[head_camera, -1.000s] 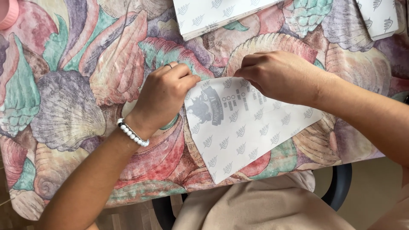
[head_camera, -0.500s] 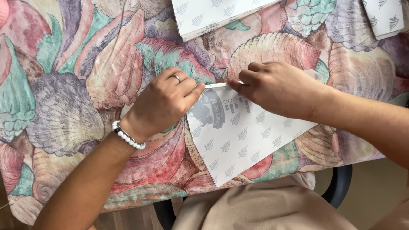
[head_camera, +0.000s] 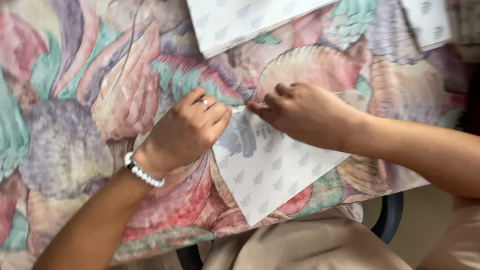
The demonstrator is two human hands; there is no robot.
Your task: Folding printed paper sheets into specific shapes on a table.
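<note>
A white paper sheet (head_camera: 272, 170) printed with small grey leaf marks lies on the shell-patterned tablecloth (head_camera: 75, 125), one corner pointing toward me. My left hand (head_camera: 187, 132), with a ring and a white bead bracelet, presses on the sheet's upper left edge. My right hand (head_camera: 300, 112) pinches the same top edge just to the right, fingertips almost meeting those of the left. The edge looks folded under the fingers, which hide the crease.
More sheets of the same patterned paper (head_camera: 245, 20) lie at the table's far side, and another piece (head_camera: 427, 22) sits at the top right. The table's near edge runs just above my lap, and a dark chair part (head_camera: 390, 220) shows below it.
Both hands have slid up along the sheet's top edge and come closer together. The right hand now pinches the edge instead of lying flat on it.
</note>
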